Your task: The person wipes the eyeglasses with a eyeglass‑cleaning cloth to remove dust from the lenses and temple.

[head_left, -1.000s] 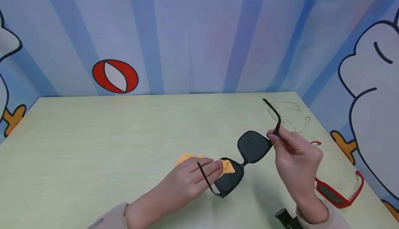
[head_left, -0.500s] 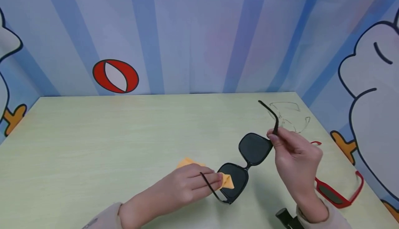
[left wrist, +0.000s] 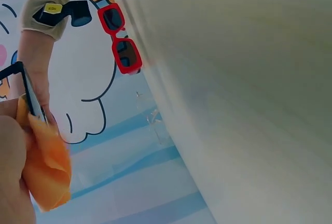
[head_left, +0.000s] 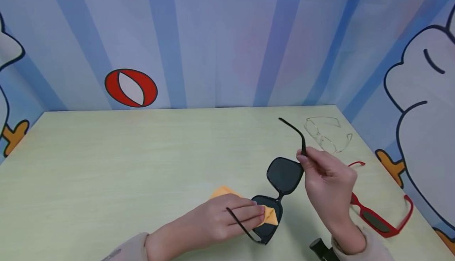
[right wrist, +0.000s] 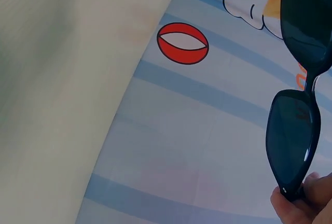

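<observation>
A pair of black sunglasses (head_left: 284, 174) is held above the table, tilted, with its temples unfolded. My right hand (head_left: 328, 186) pinches it at the hinge corner between thumb and fingers; the right wrist view shows the fingertips on that corner below the dark lens (right wrist: 291, 136). With my left hand (head_left: 227, 219) I hold an orange cloth (head_left: 271, 216) around the other lens, the cloth folded over its surface. One temple crosses in front of the left fingers. In the left wrist view the cloth (left wrist: 49, 167) hangs loose beneath the hand.
Red-framed sunglasses (head_left: 378, 219) lie on the table (head_left: 124, 166) at the right, partly behind my right wrist. Thin clear-looking eyeglasses (head_left: 323, 134) rest near the back right corner. A black device (head_left: 321, 249) is strapped at the right wrist. Printed cloth walls stand behind and beside.
Both hands and the sunglasses have shifted: the held hinge corner moved slightly left, the wiped lens lower. The left hand and cloth slid right and down along that lens.
</observation>
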### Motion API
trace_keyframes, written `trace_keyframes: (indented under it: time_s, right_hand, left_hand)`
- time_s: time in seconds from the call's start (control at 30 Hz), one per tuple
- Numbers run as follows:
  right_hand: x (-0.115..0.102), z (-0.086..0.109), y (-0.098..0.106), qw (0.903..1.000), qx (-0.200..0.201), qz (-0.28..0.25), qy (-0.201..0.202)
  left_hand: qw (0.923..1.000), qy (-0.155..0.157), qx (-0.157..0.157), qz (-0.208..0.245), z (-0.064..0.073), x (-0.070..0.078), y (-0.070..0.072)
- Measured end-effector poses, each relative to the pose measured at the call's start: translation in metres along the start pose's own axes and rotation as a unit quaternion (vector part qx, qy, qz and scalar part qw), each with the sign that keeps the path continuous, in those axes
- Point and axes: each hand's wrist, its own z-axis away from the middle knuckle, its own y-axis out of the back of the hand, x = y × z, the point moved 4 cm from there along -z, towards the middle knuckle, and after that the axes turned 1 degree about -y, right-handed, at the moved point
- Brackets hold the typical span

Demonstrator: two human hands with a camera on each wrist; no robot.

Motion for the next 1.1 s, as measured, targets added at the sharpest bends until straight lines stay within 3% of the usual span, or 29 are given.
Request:
trace_keyframes:
  time_s: [0.1, 0.2, 0.33, 0.47, 0.57, 0.7, 0.73, 0.83, 1.0, 1.1]
  right_hand:
    - [-0.001, 0.001, -0.004, 0.9999, -0.009, -0.007, 0.001]
    - [-0.001, 0.004, -0.007, 0.9998, -0.018, -0.006, 0.005]
    - [-0.002, 0.006, -0.009, 0.9997, -0.020, 0.002, 0.011]
    - [-0.001, 0.007, -0.011, 0.9998, -0.012, 0.009, 0.014]
    - [0.000, 0.006, -0.011, 0.9999, -0.007, 0.010, 0.011]
    - [0.001, 0.002, -0.008, 1.0000, -0.003, 0.005, 0.001]
    - [0.001, 0.001, -0.007, 1.0000, -0.003, 0.004, -0.001]
    - [0.002, 0.000, -0.005, 1.0000, 0.004, -0.002, -0.004]
    - [0.005, -0.001, 0.000, 0.9992, 0.031, -0.021, -0.012]
    - [0.007, -0.002, 0.004, 0.9987, 0.044, -0.024, -0.010]
  left_hand:
    - [0.9997, -0.012, 0.008, -0.017, -0.005, 0.001, -0.001]
    - [0.9998, -0.002, 0.015, -0.008, -0.007, 0.001, -0.004]
    - [0.9993, 0.024, -0.011, 0.028, -0.007, 0.002, -0.007]
    - [0.9991, 0.024, -0.017, 0.030, -0.009, 0.003, -0.004]
    - [0.9937, 0.024, -0.013, 0.109, -0.011, 0.002, -0.001]
    - [0.9794, 0.013, -0.001, 0.202, -0.010, 0.002, 0.002]
    - [0.9831, 0.006, 0.008, 0.183, -0.009, 0.002, 0.002]
    - [0.9848, 0.016, 0.010, 0.173, -0.006, 0.001, 0.003]
    - [0.9970, 0.014, 0.033, 0.069, -0.005, 0.002, 0.006]
    - [0.9976, 0.030, 0.061, 0.014, -0.007, 0.002, 0.008]
